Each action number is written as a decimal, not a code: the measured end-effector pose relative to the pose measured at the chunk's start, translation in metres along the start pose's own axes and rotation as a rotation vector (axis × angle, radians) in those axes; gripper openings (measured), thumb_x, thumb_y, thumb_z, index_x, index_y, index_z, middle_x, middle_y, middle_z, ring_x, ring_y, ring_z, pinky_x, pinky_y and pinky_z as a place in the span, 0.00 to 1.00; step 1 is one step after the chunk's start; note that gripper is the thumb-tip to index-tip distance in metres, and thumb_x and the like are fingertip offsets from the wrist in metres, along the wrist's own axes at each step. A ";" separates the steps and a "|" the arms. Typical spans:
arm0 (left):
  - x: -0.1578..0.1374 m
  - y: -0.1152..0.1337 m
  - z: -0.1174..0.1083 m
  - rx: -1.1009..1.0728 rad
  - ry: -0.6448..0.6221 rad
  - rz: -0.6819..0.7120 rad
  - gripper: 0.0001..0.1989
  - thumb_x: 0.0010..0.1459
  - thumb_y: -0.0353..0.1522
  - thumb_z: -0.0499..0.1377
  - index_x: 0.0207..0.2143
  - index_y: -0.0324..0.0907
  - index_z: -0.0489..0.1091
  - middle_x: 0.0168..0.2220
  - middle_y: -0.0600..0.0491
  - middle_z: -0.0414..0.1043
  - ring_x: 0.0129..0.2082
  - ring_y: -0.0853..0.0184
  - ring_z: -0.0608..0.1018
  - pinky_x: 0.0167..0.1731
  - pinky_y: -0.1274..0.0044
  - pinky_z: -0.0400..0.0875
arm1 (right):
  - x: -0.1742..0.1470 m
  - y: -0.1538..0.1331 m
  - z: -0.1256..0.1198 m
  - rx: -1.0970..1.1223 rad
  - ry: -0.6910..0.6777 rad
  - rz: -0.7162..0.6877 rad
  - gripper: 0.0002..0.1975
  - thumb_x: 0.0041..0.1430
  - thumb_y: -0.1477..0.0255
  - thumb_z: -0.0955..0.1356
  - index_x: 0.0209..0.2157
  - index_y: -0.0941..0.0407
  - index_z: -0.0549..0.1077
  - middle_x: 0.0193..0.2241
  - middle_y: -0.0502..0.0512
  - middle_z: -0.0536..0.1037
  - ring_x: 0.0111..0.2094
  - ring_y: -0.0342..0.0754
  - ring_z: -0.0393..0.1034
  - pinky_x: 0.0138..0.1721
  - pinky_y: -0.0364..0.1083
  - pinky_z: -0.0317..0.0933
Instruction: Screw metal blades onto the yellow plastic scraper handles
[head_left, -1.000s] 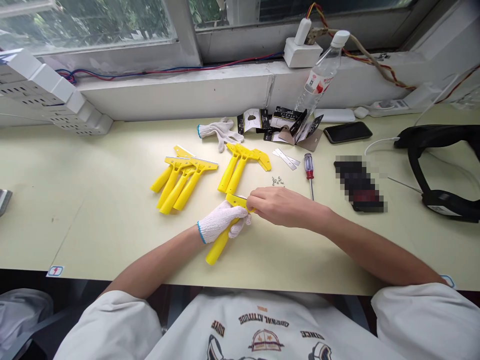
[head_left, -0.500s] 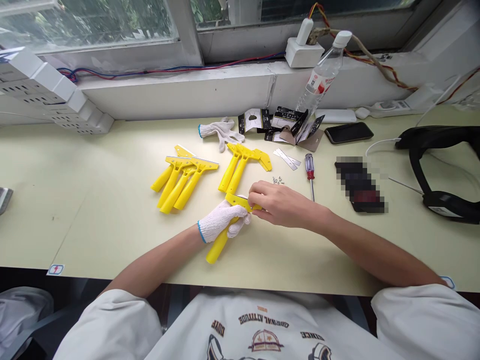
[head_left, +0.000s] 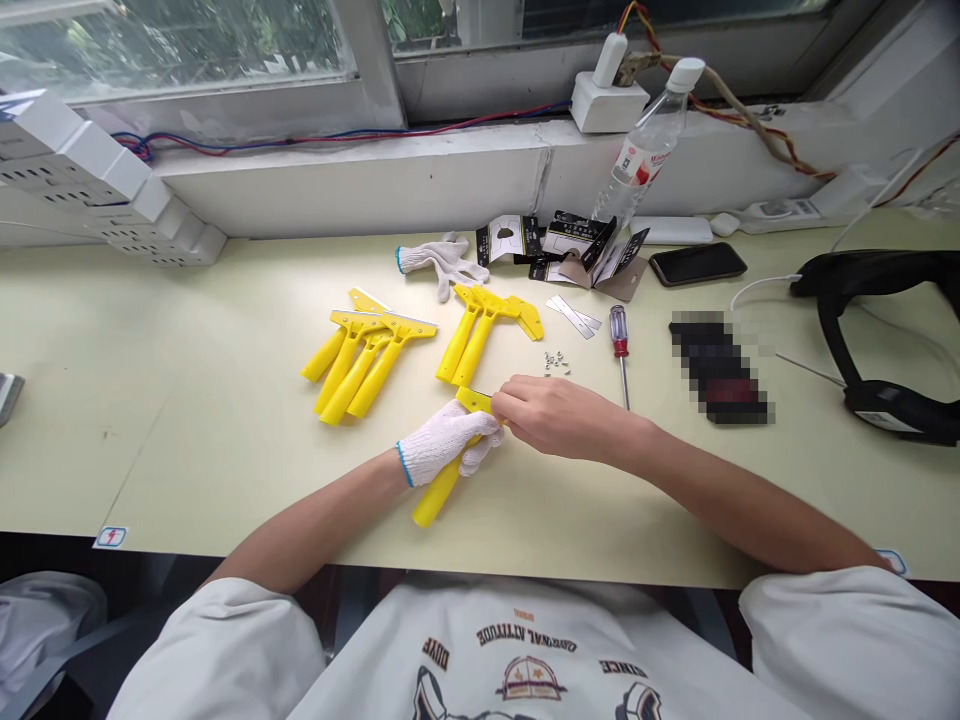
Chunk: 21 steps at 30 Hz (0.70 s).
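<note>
I have the gloved left hand (head_left: 442,442) curled firmly around the yellow scraper (head_left: 436,500), its handle slanting down toward the near edge of the table (head_left: 225,400). The bare right hand (head_left: 562,415) has its fingers drawn together at the right end of the scraper's head; I cannot tell what they pinch, since the knuckles hide it from me. Just beyond that hand I see loose screws (head_left: 556,364), then two crossed blades (head_left: 574,316), with a screwdriver (head_left: 619,335) to their right. Farther left lies an overlapping scraper pile (head_left: 382,378); between it and the blades, more yellow handles (head_left: 472,352). At the far side I make out a spare glove (head_left: 446,264), crumpled packaging (head_left: 577,240) and, farther right, a phone (head_left: 697,264).
</note>
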<state>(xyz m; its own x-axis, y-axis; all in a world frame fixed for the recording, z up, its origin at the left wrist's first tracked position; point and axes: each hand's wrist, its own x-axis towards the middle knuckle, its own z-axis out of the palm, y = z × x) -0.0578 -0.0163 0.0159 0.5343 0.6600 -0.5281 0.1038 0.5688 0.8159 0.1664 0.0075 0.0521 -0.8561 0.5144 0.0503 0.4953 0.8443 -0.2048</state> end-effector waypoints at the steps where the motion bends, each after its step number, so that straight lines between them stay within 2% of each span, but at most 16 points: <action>1: 0.000 0.000 0.000 0.007 0.004 0.001 0.12 0.64 0.40 0.60 0.30 0.43 0.69 0.15 0.58 0.61 0.15 0.70 0.63 0.18 0.77 0.63 | 0.000 -0.001 0.000 -0.021 -0.011 -0.001 0.12 0.72 0.84 0.60 0.40 0.57 0.71 0.35 0.56 0.75 0.35 0.49 0.65 0.35 0.49 0.53; 6: 0.001 0.000 0.002 0.029 0.011 0.000 0.12 0.64 0.40 0.60 0.29 0.43 0.69 0.15 0.58 0.61 0.15 0.70 0.64 0.18 0.77 0.63 | 0.000 -0.008 -0.001 -0.133 -0.044 0.022 0.12 0.72 0.85 0.60 0.41 0.57 0.70 0.33 0.56 0.75 0.33 0.50 0.65 0.33 0.49 0.52; 15: 0.003 -0.001 0.002 0.031 0.029 0.067 0.14 0.64 0.40 0.60 0.28 0.43 0.67 0.16 0.57 0.61 0.16 0.69 0.65 0.19 0.77 0.62 | 0.002 -0.020 0.010 -0.313 0.030 -0.014 0.12 0.71 0.86 0.60 0.43 0.56 0.68 0.32 0.54 0.75 0.33 0.50 0.70 0.35 0.49 0.59; 21: 0.001 0.000 0.003 0.062 0.014 0.063 0.15 0.64 0.42 0.60 0.28 0.43 0.67 0.15 0.58 0.61 0.16 0.70 0.65 0.20 0.77 0.63 | 0.002 -0.020 0.011 -0.319 0.024 0.004 0.11 0.71 0.86 0.61 0.42 0.55 0.65 0.33 0.52 0.74 0.33 0.49 0.70 0.35 0.48 0.60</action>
<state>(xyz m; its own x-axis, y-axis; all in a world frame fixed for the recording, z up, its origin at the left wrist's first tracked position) -0.0547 -0.0169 0.0163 0.5300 0.7006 -0.4778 0.1225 0.4943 0.8606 0.1529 -0.0097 0.0459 -0.8522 0.5179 0.0743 0.5232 0.8449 0.1112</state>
